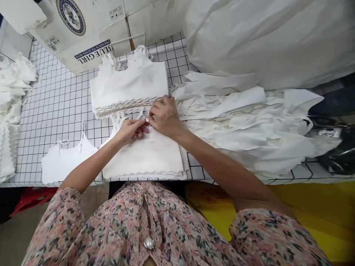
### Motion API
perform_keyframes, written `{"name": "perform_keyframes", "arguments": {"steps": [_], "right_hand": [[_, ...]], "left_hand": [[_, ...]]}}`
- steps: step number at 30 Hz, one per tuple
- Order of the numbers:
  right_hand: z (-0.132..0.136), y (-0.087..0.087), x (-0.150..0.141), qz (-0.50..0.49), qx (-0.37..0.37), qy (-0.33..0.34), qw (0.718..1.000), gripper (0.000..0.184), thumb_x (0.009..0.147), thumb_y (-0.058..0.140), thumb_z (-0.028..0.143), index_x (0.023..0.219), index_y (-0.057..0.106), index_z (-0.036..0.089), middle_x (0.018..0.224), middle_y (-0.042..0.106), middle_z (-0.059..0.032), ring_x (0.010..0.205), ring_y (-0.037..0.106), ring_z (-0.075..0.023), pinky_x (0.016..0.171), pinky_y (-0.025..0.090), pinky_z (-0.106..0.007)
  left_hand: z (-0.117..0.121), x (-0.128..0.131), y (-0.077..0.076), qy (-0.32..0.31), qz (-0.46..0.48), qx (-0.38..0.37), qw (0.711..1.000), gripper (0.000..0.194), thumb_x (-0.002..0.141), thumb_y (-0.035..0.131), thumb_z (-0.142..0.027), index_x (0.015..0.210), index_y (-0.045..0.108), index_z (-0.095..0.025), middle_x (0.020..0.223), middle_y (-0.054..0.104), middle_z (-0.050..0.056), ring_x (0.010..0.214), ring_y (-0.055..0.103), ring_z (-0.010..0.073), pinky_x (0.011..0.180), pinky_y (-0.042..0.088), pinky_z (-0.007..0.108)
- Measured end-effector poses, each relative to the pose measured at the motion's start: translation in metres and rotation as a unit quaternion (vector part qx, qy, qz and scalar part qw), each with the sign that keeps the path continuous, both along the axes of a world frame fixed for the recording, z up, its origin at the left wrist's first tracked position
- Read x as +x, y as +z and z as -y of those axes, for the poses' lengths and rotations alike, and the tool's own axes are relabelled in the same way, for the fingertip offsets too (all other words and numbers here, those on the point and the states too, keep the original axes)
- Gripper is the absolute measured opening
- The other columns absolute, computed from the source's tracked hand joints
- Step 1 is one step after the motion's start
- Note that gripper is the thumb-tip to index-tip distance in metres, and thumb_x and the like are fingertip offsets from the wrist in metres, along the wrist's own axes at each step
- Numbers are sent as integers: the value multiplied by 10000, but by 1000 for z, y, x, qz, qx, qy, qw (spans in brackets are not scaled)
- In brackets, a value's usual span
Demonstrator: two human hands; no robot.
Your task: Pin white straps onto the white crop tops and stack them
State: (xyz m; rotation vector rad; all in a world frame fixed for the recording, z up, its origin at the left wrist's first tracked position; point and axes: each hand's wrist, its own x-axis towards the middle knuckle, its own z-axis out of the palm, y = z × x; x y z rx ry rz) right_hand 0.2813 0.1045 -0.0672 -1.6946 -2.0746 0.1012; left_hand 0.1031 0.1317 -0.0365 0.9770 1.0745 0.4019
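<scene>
A white strappy top (149, 155) lies flat on a small stack of the same tops right before me on the gridded table (58, 103). My left hand (130, 130) pinches the top's upper edge near its straps. My right hand (164, 116) is curled shut on the same edge, touching the left. Just behind the hands sits a thicker stack of folded white tops (129, 88) with scalloped hems. A single white top (66, 159) lies flat to the left.
A loose heap of white garments (249, 125) spreads at the right. A cardboard box (83, 33) marked "Blue Girl" stands at the back, with a large white bag (271, 40) beside it. More white stacks (9, 111) fill the left edge.
</scene>
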Motion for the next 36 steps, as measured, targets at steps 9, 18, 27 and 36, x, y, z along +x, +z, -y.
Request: {"name": "perform_keyframes", "arguments": {"steps": [9,18,27,36], "right_hand": [[36,5,2,-21,45,30,998,415,1078,389,225,901,763,198,959,712,-130,1128,615,-335,1270,278,-782],[53,-4,-4,-23,50,65,996,404,1070,433,174,870,783,196,943,716,-116,1089,646,-304,1278,336,-754],[57,-14,-4,34,142,94,985,383,1046,477,113,807,767,187,876,723,-108,945,648,-271,1181,460,-723],[48,41,21,-547,-24,18,837,485,985,652,679,920,810,224,898,755,-70,867,704,-204,843,603,-377]], "left_hand": [[7,22,8,73,66,-38,994,529,656,1039,-421,587,592,-146,547,475,-64,460,359,5,437,195,188],[-16,26,36,145,66,27,987,117,839,885,-195,803,799,-124,583,488,-75,439,320,-20,426,208,162],[-46,26,70,156,87,147,973,48,823,881,-179,824,834,-173,612,538,-56,457,363,-7,426,221,159],[-8,8,61,-20,59,572,818,170,928,797,-257,1038,894,-341,806,671,8,686,614,102,623,485,258]]}}
